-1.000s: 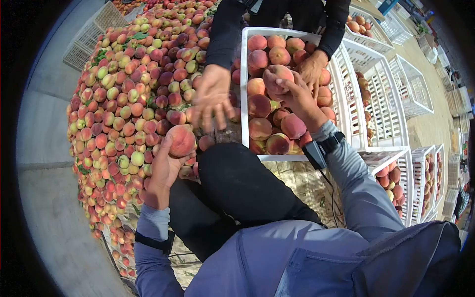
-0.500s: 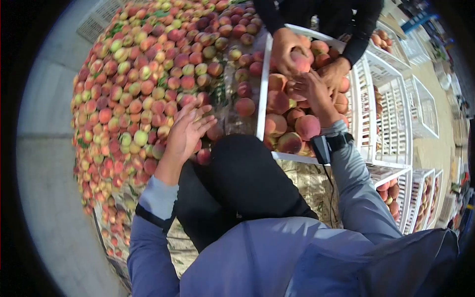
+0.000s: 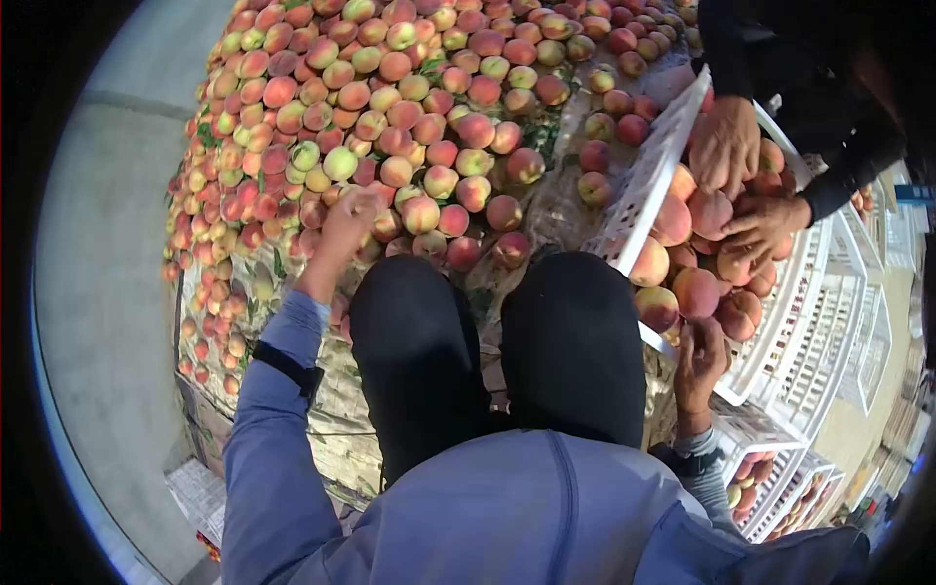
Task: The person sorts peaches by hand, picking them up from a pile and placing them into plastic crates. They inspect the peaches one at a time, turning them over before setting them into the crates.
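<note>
My left hand (image 3: pixel 349 216) reaches over the near part of a large heap of peaches (image 3: pixel 395 171). Its fingers are smeared by motion, so their grip cannot be read. At the near rim of a white plastic crate (image 3: pixel 624 210), my right hand (image 3: pixel 700 366) has its fingers curled, close against a peach (image 3: pixel 696 292). What those fingers hold, if anything, is hidden. Large peaches fill the crate. Two hands of another person in dark sleeves, one hand (image 3: pixel 724 144) and another hand (image 3: pixel 765 229), rest on the fruit inside it.
My dark-trousered knees (image 3: pixel 575 331) lie between the heap and my body. More white crates (image 3: pixel 814 336) stand to the right, some holding peaches. Sheeting (image 3: pixel 341 453) lies under the heap, and a concrete floor (image 3: pixel 112 292) runs along the left.
My right hand has left the fruit inside the crate for its near rim. My left hand's spread fingers have become blurred over the heap. The view has shifted, with the crate now farther right.
</note>
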### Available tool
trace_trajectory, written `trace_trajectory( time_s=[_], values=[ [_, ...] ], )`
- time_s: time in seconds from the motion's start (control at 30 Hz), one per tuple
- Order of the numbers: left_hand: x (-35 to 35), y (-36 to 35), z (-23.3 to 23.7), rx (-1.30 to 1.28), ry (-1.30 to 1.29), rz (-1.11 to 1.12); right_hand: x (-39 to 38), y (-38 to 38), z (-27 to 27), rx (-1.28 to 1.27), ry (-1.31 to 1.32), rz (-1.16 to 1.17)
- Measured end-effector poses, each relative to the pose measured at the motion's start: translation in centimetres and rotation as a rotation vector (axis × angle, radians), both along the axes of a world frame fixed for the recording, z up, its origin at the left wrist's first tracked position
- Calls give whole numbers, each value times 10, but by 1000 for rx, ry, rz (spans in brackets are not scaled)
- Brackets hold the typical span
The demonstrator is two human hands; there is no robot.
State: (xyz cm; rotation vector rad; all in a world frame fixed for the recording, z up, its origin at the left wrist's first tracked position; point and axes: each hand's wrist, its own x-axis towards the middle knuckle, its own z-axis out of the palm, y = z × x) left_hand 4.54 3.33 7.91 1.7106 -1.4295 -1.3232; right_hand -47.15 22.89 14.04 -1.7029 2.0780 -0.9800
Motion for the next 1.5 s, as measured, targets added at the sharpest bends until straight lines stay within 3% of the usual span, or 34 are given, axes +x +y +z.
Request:
trace_trajectory(
  time_s=[0.03, 0.07, 0.1, 0.17, 0.27, 0.4, 0.43, 0.47, 0.5, 0.53, 0.7, 0.73, 0.9, 0.97, 1.03, 1.1, 1.2, 1.33, 1.37, 1.43, 1.5],
  values=[
    [25, 8, -37, -84, -306, -190, -2, 2, -7, -36, 77, -9],
    [35, 16, -57, -179, -479, -318, 5, -2, -7, -29, -99, -98],
    [41, 23, -70, -289, -654, -430, 7, -3, -11, 29, -35, -123],
    [32, 36, -97, -544, -722, -524, 5, -7, -18, 141, 101, -175],
    [-7, 20, -92, -602, -554, -616, 10, -13, -19, 102, 193, -122],
    [-55, -38, -113, -681, -726, -875, 13, -13, -15, 122, 121, -101],
    [-72, -49, -118, -915, -826, -834, 4, -3, -26, 157, 124, -145],
    [-92, -62, -113, -919, -793, -880, 2, 0, -28, 175, 167, -168],
    [-112, -68, -98, -721, -715, -938, 11, -7, -15, 126, 259, -141],
    [-122, -73, -109, -705, -724, -962, 18, -15, -7, 81, 233, -165],
    [-160, -86, -138, -327, -1203, -1225, 17, -17, 2, 157, 263, -192],
    [-153, -83, -148, -482, -1189, -1170, 18, -17, 3, 139, 262, -181],
    [-143, -77, -125, -457, -970, -1000, 13, -12, 1, 144, 251, -119],
    [-133, -75, -115, -563, -808, -952, 2, 1, -17, 150, 181, -89],
    [-120, -73, -115, -583, -817, -921, 11, -7, -14, 112, 133, -121],
    [-113, -78, -103, -522, -773, -1034, 11, -9, -16, 87, 196, -115],
    [-105, -88, -108, -551, -714, -1040, 20, -14, -9, 167, 219, -174],
    [-110, -117, -115, -384, -528, -984, 19, -15, -10, 164, 228, -167],
    [-115, -128, -111, -496, -560, -903, 18, -13, -10, 163, 235, -167],
    [-132, -164, -120, -1059, -662, -671, 18, -16, -11, 124, 242, -137],
    [-142, -182, -113, -758, -833, -718, 18, -17, -6, 173, 180, -114]
  ],
)
